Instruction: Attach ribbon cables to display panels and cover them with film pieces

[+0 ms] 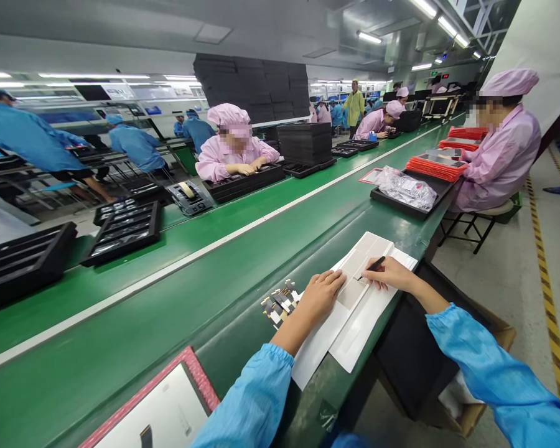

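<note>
Lying flat, the left hand [320, 295] touches the white sheet [356, 264], whose long axis runs near-left to far-right between both hands; the right hand [388, 274], nearer its far end, pinches a black tweezers-like tool [376, 264].

Bright ceiling tubes [369, 38], faint sheen on green worktop [177, 308], edges stretched

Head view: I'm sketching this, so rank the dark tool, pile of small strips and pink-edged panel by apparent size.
1. Pink-edged panel, partly cut off
2. Pile of small strips
3. Dark tool
</note>
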{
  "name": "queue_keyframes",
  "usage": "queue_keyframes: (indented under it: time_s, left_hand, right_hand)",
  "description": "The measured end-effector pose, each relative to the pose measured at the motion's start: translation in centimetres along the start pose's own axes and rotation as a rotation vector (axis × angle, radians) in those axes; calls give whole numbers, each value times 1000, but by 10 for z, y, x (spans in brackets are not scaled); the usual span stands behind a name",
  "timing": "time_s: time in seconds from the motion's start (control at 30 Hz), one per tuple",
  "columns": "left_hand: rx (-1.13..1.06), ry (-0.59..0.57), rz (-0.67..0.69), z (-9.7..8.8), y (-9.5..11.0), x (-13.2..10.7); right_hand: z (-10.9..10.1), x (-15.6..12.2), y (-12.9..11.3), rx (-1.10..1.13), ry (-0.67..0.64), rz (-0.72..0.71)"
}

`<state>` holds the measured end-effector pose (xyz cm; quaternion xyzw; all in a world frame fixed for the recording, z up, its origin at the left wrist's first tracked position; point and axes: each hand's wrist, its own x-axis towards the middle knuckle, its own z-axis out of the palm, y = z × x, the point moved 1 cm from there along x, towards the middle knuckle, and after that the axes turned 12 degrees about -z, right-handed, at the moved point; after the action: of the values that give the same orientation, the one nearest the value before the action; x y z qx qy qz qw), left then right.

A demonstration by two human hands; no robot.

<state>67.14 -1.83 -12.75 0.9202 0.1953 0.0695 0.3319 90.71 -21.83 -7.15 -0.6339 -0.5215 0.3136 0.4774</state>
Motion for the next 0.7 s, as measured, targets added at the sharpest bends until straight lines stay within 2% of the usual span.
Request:
queue_keyframes:
  time_s: [0.1,0.2,0.3,0.43,0.57,0.7]
  left_hand:
    - [-26,15,-34,-4,7,-1]
    - [-69,65,-40,-11,18,-7]
    - [-96,127,-28,-20,34,-14]
    - [-121,173,-85,-32,57,-17]
    - [-113,241,-152,-49,77,-23]
    - [-211,261,-232,-71,84,-49]
  right_hand:
    - [5,-17,-6,-156,24,-78]
    - [10,-43,-21,-303,80,-210]
    - [12,-75,-49,-388,164,-363]
    - [13,-109,-88,-415,226,-459]
    - [20,-118,-107,-412,255,-504]
    - [35,-111,-105,-378,247,-442]
